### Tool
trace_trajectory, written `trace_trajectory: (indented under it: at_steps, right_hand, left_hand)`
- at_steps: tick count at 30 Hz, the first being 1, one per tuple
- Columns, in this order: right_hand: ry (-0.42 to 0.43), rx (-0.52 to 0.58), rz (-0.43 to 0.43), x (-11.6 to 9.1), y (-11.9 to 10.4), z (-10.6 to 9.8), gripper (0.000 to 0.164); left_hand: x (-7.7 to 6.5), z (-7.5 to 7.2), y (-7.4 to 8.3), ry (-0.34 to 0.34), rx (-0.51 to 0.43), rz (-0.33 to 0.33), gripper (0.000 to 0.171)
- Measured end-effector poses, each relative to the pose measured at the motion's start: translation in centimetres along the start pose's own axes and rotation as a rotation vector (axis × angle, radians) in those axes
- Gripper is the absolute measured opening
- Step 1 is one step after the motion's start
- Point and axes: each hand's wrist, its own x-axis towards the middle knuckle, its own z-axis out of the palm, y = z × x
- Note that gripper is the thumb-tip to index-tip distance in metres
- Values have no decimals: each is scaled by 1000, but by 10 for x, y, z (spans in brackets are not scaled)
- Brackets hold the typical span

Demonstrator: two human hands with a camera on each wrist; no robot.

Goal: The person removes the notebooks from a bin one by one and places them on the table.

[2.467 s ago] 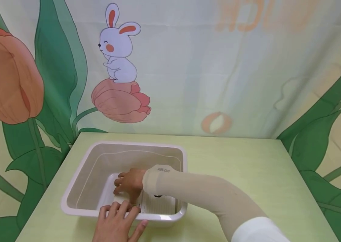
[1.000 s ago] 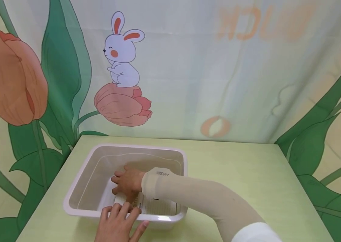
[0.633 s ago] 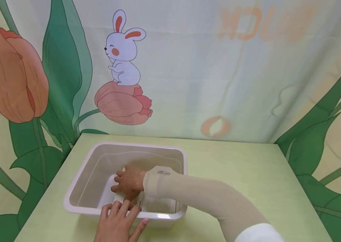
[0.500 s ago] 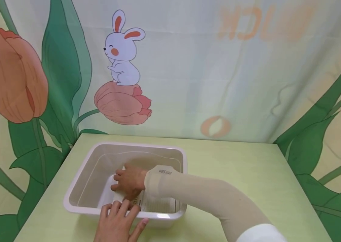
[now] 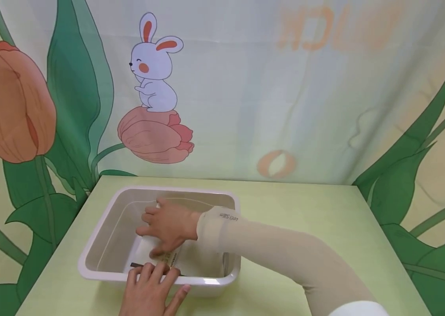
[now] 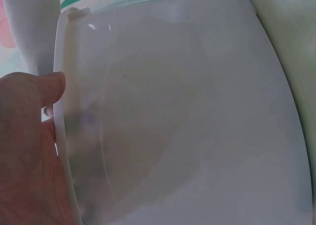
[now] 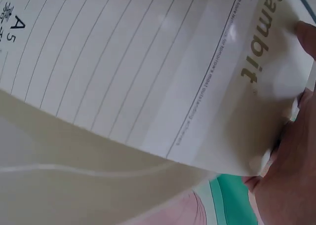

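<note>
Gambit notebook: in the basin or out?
In: the head view shows the notebook between the walls of the basin, held by the right hand.

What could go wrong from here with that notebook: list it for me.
Gripped near one edge by the right hand, the notebook might slip or sag. In the right wrist view its side runs close to the tub, so it could catch. A catch might drag the tub, though the left hand holds its near rim.

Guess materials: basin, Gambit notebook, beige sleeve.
Basin: probably plastic, glossy; sharp highlights along its front edge.
Notebook: likely paper or card, slight sheen; crisp print, soft glare.
Sleeve: apparently stretch fabric, matte; clings closely, wrinkles at the bend.
</note>
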Motion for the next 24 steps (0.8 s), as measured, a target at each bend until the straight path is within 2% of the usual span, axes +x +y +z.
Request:
trace_trajectory:
  at_steps: [5,12,18,24]
  right_hand:
    - [97,18,67,-8,13,-12,64]
    - [257,8,149,-24,29,-24,59]
    - [418,60,259,-46,47,-39,54]
    - [583,127,366,-73,65,-49,51]
  left_hand:
    - [1,-3,1,-56,14,-25,42]
    - [2,-6,4,-110,19,-45,37]
    - [1,-5,5,-113,22,-47,36]
    - [-1,-3,3,-51,23,-24,42]
